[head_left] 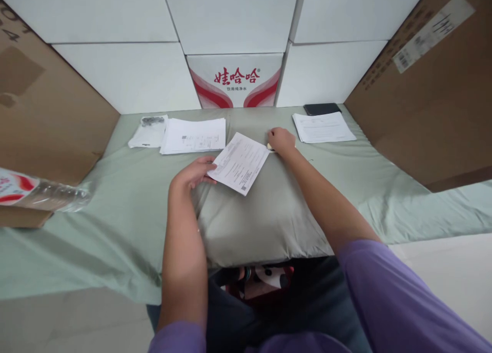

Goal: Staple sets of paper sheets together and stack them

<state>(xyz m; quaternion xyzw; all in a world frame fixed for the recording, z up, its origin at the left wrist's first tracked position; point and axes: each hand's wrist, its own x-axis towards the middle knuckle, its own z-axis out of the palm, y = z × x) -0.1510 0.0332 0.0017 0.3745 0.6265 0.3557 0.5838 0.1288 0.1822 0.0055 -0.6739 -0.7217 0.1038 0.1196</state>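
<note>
My left hand (pixel 196 172) grips the left edge of a small stack of printed paper sheets (pixel 240 163), thumb on top and fingers underneath. The sheets lie tilted over the cloth-covered surface. At their right corner, my right hand (pixel 282 140) is closed, its fingers curled in. A small pale-yellow bit shows under those fingers, right by the corner, but most of what they hold is hidden. Left of the sheets lies another paper stack (pixel 194 136), partly on a white plastic pouch (pixel 148 132) with dark small pieces at its top.
A further paper stack (pixel 324 127) lies at the right, a black phone-like slab (pixel 322 109) behind it. White boxes (pixel 236 81) wall off the back. Cardboard boxes stand left (pixel 49 97) and right (pixel 430 102). Wrapped bottles (pixel 46 193) lie at the left on the green cloth (pixel 126 199).
</note>
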